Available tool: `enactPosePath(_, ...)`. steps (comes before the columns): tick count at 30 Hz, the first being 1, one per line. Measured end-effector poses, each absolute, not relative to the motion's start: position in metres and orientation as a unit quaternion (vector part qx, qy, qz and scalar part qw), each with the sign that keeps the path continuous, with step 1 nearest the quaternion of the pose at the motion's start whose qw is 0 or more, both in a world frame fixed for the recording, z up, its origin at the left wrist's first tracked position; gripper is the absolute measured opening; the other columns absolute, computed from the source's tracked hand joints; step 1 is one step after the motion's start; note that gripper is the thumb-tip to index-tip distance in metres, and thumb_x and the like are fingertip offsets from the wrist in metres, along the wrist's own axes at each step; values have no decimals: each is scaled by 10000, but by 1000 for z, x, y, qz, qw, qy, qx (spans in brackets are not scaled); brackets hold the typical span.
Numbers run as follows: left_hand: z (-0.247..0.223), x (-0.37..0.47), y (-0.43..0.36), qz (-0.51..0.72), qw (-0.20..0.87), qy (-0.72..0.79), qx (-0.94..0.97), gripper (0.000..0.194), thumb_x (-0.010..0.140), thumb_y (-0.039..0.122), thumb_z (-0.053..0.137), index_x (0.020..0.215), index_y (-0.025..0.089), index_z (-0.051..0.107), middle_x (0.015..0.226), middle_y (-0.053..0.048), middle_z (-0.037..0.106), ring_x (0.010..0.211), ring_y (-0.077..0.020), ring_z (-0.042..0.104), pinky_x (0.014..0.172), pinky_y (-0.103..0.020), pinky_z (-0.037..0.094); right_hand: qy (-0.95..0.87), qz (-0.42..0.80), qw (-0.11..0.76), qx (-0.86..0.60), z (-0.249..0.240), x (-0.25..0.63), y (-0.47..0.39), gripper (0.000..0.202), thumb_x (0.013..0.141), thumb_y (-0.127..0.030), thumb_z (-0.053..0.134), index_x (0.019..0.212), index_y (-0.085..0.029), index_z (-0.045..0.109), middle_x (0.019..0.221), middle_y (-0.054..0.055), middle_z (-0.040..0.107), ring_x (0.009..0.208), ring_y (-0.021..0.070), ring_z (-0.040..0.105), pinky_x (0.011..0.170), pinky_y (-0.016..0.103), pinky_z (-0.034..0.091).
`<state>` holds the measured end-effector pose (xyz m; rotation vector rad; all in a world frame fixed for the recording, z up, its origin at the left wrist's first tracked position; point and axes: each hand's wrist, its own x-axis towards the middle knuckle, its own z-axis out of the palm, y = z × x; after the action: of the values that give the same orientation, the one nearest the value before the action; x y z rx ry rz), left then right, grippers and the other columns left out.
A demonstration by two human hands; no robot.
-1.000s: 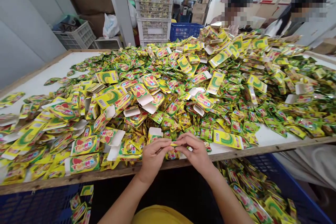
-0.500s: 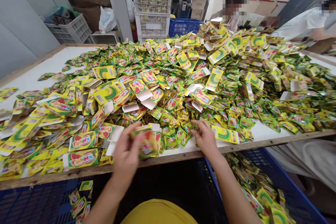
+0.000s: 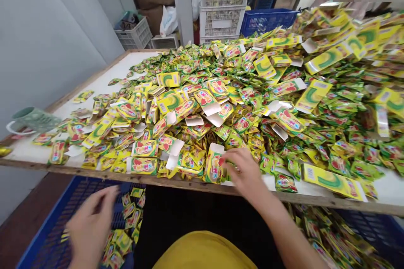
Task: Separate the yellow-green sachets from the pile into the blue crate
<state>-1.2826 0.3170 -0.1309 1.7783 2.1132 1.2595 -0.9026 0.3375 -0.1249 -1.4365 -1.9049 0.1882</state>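
Observation:
My left hand (image 3: 91, 220) is low on the left, over a blue crate (image 3: 57, 214) below the table edge. Motion smears it; its thumb and fingers look apart, and I see nothing held. At the table's front edge my right hand (image 3: 246, 174) has bent fingers beside a small yellow-green box (image 3: 214, 164) with its white flap up. Its fingertips reach the box's right side. Bits of green show between thumb and fingers, but what they pinch is hidden. A foil sachet (image 3: 285, 182) and a long yellow box (image 3: 333, 181) lie to the right.
Sachets and open boxes (image 3: 176, 105) heap across the white table (image 3: 104, 77). A green mug (image 3: 36, 119) stands at the left edge. Beyond are stacked white crates (image 3: 221, 21) and a blue crate (image 3: 268, 21). Another person is partly visible at the upper right.
My left hand has left the table edge for the crate at lower left, and the box it held no longer shows in it. My right hand is closer to the upright-flapped box. The view has swung left.

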Motion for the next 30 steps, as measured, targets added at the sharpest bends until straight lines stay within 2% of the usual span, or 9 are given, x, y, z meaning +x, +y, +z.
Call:
enactPosePath(4,-123,-1176,358,401,76,463,786,118,867,216,570,926,233,670,906,-15,700,859,-195,632,846,-368,497,-792,94,295,-526,-130,-951,351,259,850,-181,573,1095,-229,643,1124,101,613,1071,286,476,884,484,448)
enactPosePath(7,-116,-1124,386,288,8,503,815,115,818,266,636,779,161,661,897,-107,654,931,-278,574,795,-425,449,-767,81,295,-564,-138,-948,351,225,870,-198,548,1062,-219,662,1140,101,618,1055,291,470,882,495,447)
enactPosePath(10,-119,-1110,402,219,0,541,812,95,742,240,693,727,162,642,894,-111,635,988,-316,532,798,-447,408,-756,87,304,-574,-137,-945,344,270,864,-155,529,1093,-226,653,1166,90,607,1059,285,466,899,490,442)
enactPosePath(12,-123,-1115,408,251,71,546,796,65,740,198,668,688,174,635,818,-72,637,928,-274,549,794,-415,402,-748,85,316,-577,-135,-953,340,391,825,-104,543,1188,-233,611,1206,95,581,1085,290,451,919,496,433)
enactPosePath(15,-116,-1128,414,342,295,555,699,153,726,257,669,625,158,610,658,-18,600,687,-177,549,667,-307,419,-745,57,348,-566,-131,-974,343,558,792,-76,548,1319,-257,517,1298,90,521,1159,301,411,975,510,400)
enactPosePath(18,-96,-1133,415,389,508,511,574,235,679,338,717,644,126,620,595,5,575,556,-115,502,541,-224,393,-741,31,413,-528,-125,-986,352,473,859,-106,475,1300,-266,537,1265,71,549,1161,259,443,1006,460,399)
enactPosePath(22,-84,-1116,396,352,619,436,550,312,784,427,637,781,117,673,722,-45,659,641,-145,593,574,-229,459,-682,107,509,-514,-112,-947,347,307,904,-151,428,1115,-220,640,1081,80,645,1038,201,571,928,368,479)
enactPosePath(25,-100,-1091,374,297,575,409,644,268,849,390,571,805,147,675,746,-40,678,685,-166,620,614,-252,477,-514,271,551,-599,-110,-888,323,165,835,-330,602,917,-197,656,841,52,670,756,194,630,680,340,555)
enactPosePath(30,-129,-1045,352,266,368,340,823,123,870,152,542,866,174,663,849,-31,680,804,-163,615,758,-270,473,-304,395,565,-658,-133,-841,283,375,634,-466,772,803,-176,603,731,21,641,670,175,599,562,284,523)
